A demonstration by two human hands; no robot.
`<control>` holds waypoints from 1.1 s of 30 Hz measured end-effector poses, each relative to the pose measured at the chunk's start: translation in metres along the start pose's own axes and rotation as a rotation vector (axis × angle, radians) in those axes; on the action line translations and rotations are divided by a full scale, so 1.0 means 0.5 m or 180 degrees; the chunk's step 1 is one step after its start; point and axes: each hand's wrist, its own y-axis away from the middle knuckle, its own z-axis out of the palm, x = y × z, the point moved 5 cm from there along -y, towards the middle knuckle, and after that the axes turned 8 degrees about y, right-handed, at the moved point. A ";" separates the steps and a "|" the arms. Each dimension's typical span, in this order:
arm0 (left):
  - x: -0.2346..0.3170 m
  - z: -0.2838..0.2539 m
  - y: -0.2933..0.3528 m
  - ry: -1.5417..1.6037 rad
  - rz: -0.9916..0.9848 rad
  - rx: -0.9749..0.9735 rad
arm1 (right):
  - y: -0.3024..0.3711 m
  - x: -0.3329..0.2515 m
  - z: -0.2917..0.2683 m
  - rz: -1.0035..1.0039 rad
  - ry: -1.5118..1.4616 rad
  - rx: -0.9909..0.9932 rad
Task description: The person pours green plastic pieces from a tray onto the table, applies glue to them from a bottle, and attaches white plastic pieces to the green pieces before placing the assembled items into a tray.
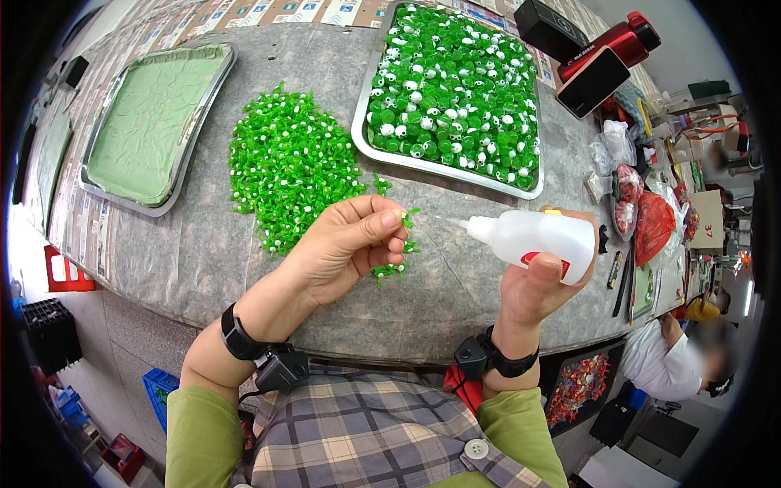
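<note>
Between the thumb and fingertips of my left hand is a small green plastic piece. My right hand is wrapped round a white squeeze bottle, tilted on its side. Its thin nozzle points left, a short gap from the green piece. A few loose green pieces lie below my left fingers. Just beyond that hand spreads a heap of small green pieces with white spots. Farther off, a metal tray is full of green pieces with white, black-dotted balls.
A second metal tray lined with green lies at the left. At the far right are a red flask, a phone and a black box. Plastic bags crowd the right edge. Another person sits beyond.
</note>
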 end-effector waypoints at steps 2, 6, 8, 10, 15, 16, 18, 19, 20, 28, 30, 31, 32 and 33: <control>0.002 -0.001 0.001 0.0001 0.0038 -0.0026 | 0.003 0.002 -0.006 -0.0064 0.0038 0.0039; 0.011 0.002 0.004 -0.0168 0.0356 -0.0136 | 0.004 0.001 -0.002 -0.0111 0.0051 0.0067; 0.015 0.004 0.007 -0.0305 0.0523 -0.0120 | 0.005 0.002 0.000 -0.0014 0.0021 0.0035; 0.021 0.005 0.010 -0.0385 0.0705 -0.0073 | 0.004 0.001 0.000 -0.0036 0.0046 -0.0009; 0.025 0.007 0.011 -0.0458 0.0811 -0.0078 | 0.009 -0.001 0.005 0.0044 0.0394 -0.0191; 0.026 0.007 0.011 -0.0470 0.0817 -0.0070 | 0.009 0.002 0.004 0.0013 0.0203 -0.0138; 0.026 0.006 0.011 -0.0467 0.0827 -0.0067 | 0.009 0.006 0.004 -0.0018 0.0012 -0.0086; 0.026 0.006 0.011 -0.0464 0.0836 -0.0062 | 0.008 0.007 0.003 -0.0054 0.0031 -0.0077; 0.026 0.006 0.011 -0.0463 0.0837 -0.0061 | 0.008 0.007 0.003 -0.0090 0.0051 -0.0069; 0.029 0.012 0.007 -0.0474 0.0866 -0.0095 | 0.000 0.014 -0.008 0.0089 -0.0109 0.0011; 0.029 0.008 0.008 -0.0467 0.0880 -0.0091 | -0.024 0.016 -0.020 0.0385 -0.0577 -0.0083; 0.028 0.008 0.007 -0.0465 0.0884 -0.0078 | -0.040 0.021 -0.027 0.0501 -0.0571 -0.0063; 0.026 0.012 0.007 -0.0460 0.0863 -0.0148 | -0.059 0.028 -0.033 0.0614 -0.0563 -0.0039; 0.026 0.009 0.008 -0.0437 0.0877 -0.0033 | -0.076 0.041 -0.045 0.0745 -0.0612 -0.0080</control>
